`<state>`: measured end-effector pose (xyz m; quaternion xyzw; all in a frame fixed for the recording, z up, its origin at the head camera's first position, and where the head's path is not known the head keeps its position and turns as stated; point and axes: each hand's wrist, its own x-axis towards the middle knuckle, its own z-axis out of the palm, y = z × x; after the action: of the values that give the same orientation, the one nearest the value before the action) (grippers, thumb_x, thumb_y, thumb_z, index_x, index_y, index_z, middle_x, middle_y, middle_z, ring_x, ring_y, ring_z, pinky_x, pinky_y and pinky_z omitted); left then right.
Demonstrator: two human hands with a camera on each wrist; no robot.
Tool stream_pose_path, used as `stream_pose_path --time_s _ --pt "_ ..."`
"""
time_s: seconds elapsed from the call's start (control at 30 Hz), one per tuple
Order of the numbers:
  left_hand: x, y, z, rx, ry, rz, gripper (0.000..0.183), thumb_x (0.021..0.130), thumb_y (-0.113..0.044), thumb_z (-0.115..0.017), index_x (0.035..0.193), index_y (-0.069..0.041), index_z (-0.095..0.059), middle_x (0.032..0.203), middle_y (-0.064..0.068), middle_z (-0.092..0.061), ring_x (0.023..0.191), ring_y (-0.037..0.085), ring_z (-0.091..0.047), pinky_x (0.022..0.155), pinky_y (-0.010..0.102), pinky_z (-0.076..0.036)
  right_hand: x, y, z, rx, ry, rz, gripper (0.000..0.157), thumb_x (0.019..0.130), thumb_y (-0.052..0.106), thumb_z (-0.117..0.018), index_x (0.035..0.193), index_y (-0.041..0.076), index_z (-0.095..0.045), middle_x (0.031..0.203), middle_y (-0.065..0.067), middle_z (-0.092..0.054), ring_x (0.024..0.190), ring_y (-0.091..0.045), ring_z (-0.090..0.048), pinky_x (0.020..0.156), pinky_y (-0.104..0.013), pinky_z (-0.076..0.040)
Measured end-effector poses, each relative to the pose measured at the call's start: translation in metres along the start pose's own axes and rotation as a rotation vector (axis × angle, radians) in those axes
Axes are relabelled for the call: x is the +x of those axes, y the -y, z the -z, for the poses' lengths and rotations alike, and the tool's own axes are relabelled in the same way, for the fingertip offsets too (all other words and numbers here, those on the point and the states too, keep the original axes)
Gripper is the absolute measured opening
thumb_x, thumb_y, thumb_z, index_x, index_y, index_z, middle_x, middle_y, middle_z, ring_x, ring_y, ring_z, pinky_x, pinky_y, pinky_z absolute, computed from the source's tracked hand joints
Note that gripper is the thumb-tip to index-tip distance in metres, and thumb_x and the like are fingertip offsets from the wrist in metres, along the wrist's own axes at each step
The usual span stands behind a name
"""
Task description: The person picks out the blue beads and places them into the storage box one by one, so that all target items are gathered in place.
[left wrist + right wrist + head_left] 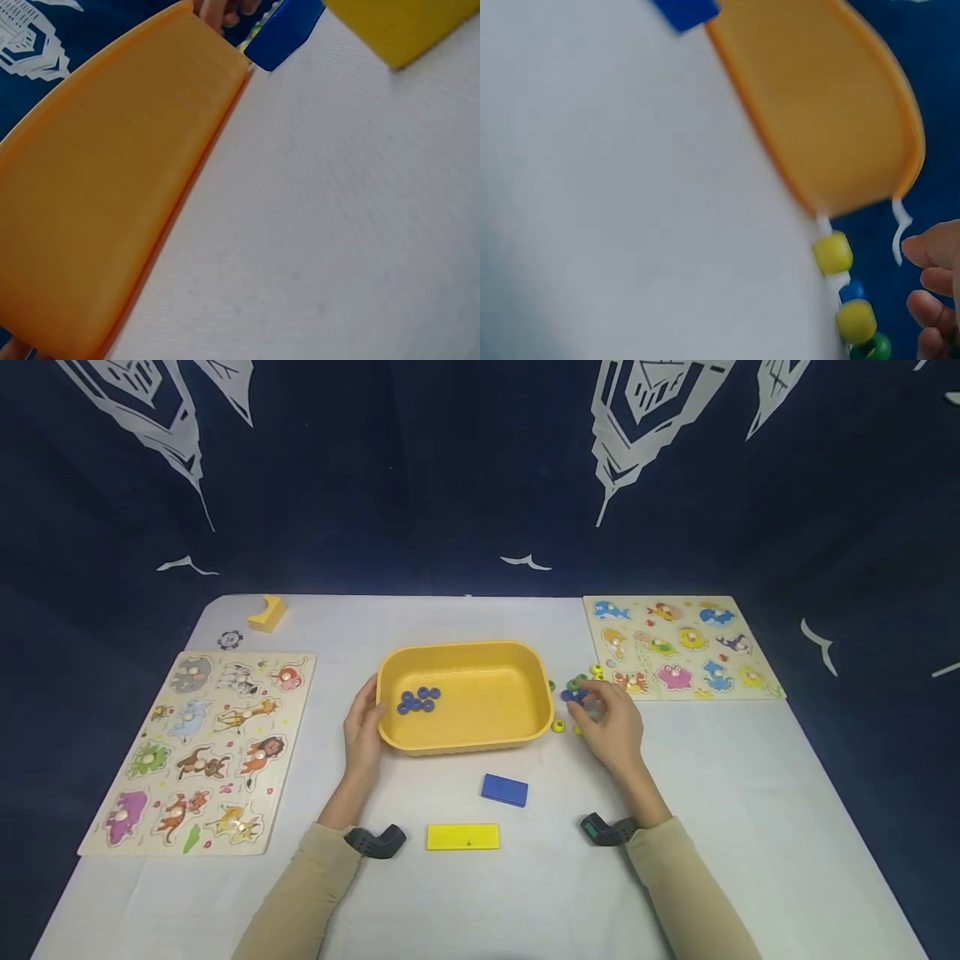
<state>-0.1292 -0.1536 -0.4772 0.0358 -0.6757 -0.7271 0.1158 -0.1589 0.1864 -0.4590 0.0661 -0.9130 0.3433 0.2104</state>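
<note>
A yellow plastic tray stands mid-table, with several blue beads at its left end. My left hand holds the tray's left end, thumb at the rim and fingers along the outer wall. The tray's long side wall fills much of the left wrist view. Right of the tray, my right hand is over a loose group of green, blue and yellow beads, its fingers loosely bent and partly hiding them. A yellow bead and a green bead show near those fingertips, with no bead visible between them.
A blue block and a yellow block lie in front of the tray. Animal puzzle boards lie at the left and back right. A yellow notched block and a chip sit at the back left.
</note>
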Motion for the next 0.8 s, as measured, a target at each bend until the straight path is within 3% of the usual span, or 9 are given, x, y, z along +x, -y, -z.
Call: stream_pose_path --time_s 0.2,0.43,0.67,0.8 --pt "-0.001 -0.001 0.0 -0.007 -0.004 0.003 0.044 0.092 -0.014 -0.038 0.135 -0.02 -0.035 0.138 -0.004 -0.037 0.127 0.01 -0.034 0.104 0.023 -0.033 -0.006 -0.015 -0.006 -0.059 0.038 -0.104 0.036 0.073 0.029 -0.07 0.102 0.011 -0.06 0.08 -0.004 -0.062 0.068 -0.018 -0.048 0.059 -0.027 -0.036" --pt "-0.001 -0.001 0.001 -0.006 0.003 -0.003 0.045 0.092 -0.012 -0.037 0.136 -0.018 -0.033 0.14 -0.002 -0.035 0.13 0.013 -0.031 0.106 0.025 -0.031 -0.008 -0.02 -0.011 -0.121 0.092 -0.109 0.031 0.073 0.032 -0.069 0.093 0.011 -0.059 0.08 -0.004 -0.061 0.069 -0.018 -0.05 0.059 -0.026 -0.037" --pt "0.0 -0.001 0.001 -0.006 -0.007 -0.002 0.045 0.092 -0.012 -0.037 0.136 -0.017 -0.033 0.14 -0.003 -0.035 0.13 0.011 -0.03 0.106 0.025 -0.03 -0.008 -0.02 -0.015 -0.155 0.072 -0.087 0.024 0.073 0.028 -0.069 0.089 0.011 -0.062 0.078 -0.003 -0.06 0.069 -0.017 -0.05 0.058 -0.027 -0.037" --pt "0.0 -0.001 0.0 -0.035 -0.01 0.017 0.045 0.092 -0.01 -0.038 0.137 -0.016 -0.033 0.139 -0.001 -0.036 0.128 0.013 -0.034 0.104 0.025 -0.033 -0.005 -0.014 -0.008 -0.087 -0.007 -0.074 0.024 0.073 0.023 -0.07 0.09 0.009 -0.063 0.076 -0.004 -0.06 0.07 -0.018 -0.049 0.06 -0.027 -0.037"
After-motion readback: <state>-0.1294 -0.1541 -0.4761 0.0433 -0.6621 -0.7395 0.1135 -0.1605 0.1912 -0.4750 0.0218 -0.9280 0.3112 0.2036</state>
